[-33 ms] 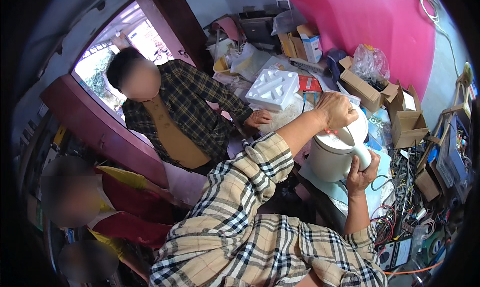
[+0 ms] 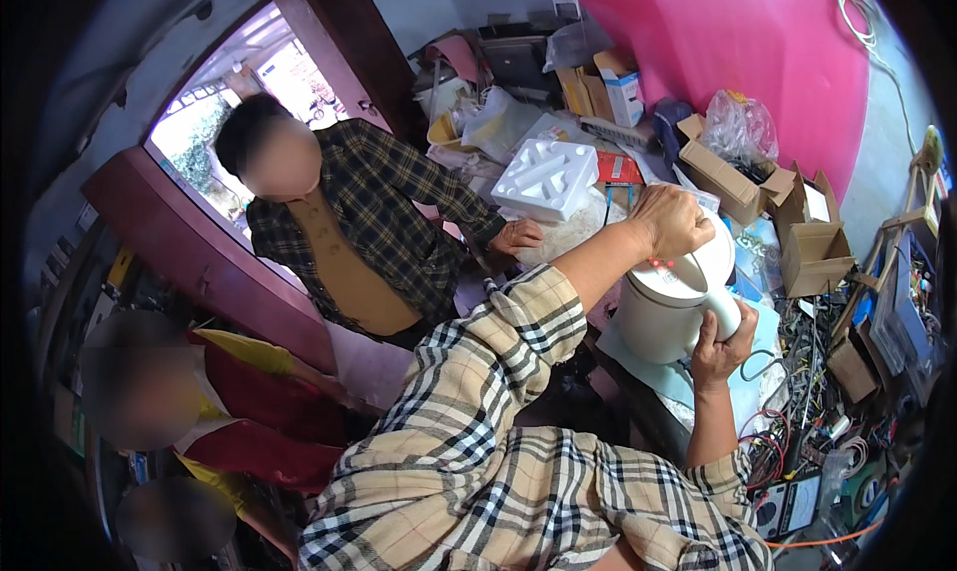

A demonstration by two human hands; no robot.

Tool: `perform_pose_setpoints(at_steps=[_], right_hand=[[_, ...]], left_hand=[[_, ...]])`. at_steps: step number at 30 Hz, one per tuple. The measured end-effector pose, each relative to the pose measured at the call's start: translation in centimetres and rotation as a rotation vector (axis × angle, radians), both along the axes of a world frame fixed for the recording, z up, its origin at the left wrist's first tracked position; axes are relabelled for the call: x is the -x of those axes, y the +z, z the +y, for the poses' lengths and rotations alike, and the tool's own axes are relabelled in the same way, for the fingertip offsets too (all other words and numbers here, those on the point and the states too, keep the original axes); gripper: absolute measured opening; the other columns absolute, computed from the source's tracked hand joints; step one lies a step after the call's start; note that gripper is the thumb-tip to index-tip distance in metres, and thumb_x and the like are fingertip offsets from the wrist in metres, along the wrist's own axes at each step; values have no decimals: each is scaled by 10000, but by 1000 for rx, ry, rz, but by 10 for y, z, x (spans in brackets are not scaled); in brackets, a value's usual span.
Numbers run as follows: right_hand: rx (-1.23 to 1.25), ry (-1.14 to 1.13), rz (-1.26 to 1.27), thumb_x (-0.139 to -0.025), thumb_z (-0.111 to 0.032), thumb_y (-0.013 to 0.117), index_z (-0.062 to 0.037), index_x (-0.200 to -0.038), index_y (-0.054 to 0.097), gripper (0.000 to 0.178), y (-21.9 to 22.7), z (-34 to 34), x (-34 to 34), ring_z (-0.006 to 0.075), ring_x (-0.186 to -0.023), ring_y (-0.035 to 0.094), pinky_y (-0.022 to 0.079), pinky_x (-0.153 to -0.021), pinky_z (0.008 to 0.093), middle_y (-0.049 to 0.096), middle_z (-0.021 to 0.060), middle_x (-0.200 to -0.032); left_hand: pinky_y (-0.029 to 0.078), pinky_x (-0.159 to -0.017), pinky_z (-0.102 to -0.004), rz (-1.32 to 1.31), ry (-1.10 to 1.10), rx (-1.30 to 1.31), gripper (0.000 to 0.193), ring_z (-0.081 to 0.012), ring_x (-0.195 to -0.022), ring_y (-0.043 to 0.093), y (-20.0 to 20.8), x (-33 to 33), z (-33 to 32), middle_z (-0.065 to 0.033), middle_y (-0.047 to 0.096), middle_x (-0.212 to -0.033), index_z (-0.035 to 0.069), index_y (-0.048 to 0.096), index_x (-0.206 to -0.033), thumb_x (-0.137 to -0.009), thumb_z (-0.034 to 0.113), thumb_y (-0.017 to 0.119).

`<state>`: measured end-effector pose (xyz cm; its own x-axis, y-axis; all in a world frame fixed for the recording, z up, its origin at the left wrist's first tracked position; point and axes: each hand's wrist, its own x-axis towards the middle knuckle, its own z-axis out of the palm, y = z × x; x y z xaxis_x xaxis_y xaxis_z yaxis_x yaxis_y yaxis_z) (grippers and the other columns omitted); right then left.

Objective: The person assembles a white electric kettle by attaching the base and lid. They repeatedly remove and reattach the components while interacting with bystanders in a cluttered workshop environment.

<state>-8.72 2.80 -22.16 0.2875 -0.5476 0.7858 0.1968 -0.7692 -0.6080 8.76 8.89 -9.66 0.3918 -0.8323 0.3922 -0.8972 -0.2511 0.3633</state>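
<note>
A white lidded jug [image 2: 653, 322], shaped like an electric kitchen appliance, stands upright on a pale blue sheet [image 2: 763, 342] at the table's near edge. My left hand [image 2: 673, 220] is closed in a fist at the top of its round lid [image 2: 716, 254], on the far side; what its fingers grip there is mostly hidden by the hand. Small red marks show on the lid beside my wrist. My right hand [image 2: 721, 352] wraps round the jug's thick side handle [image 2: 726, 314], with the thumb along it. The lid sits on the jug.
A white foam tray [image 2: 546, 177] and a red box [image 2: 618, 168] lie beyond the jug. Open cardboard boxes [image 2: 733, 177], tangled cables [image 2: 797, 372] and a meter [image 2: 788, 506] crowd the right. One person [image 2: 364, 222] rests a hand on the table; another [image 2: 269, 402] is at left.
</note>
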Motion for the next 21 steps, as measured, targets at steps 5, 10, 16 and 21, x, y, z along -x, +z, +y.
perform_pose_setpoints(at_steps=[5,10,16,21], right_hand=[[12,-16,15,-898,-280,635,24,-1053,532,357,0,-1,0,334,-828,568,457,-764,385,560,173,-933],[-11,-21,20,-881,-254,656,30,-1045,531,350,-4,-5,-2,347,-826,569,460,-758,399,558,176,-929],[-72,26,26,-884,-228,662,29,-1058,534,336,-11,-9,-4,331,-841,583,468,-769,389,576,171,-936],[-76,35,56,-903,-223,648,30,-1078,518,333,-21,-18,-4,304,-850,587,473,-779,374,583,169,-959]], left_hand=[[474,-672,-444,-92,-19,125,301,-383,-694,600,-5,1,0,-222,597,-676,-4,596,-634,-741,277,585],[435,-770,-420,-254,8,351,253,-333,-831,555,-2,11,10,-165,592,-795,22,601,-722,-746,272,639],[438,-767,-419,-299,40,547,157,-339,-830,535,3,44,68,-141,565,-853,28,559,-806,-764,149,650],[451,-744,-409,-213,149,403,124,-324,-790,555,-51,77,160,-129,564,-847,26,552,-793,-749,85,652]])
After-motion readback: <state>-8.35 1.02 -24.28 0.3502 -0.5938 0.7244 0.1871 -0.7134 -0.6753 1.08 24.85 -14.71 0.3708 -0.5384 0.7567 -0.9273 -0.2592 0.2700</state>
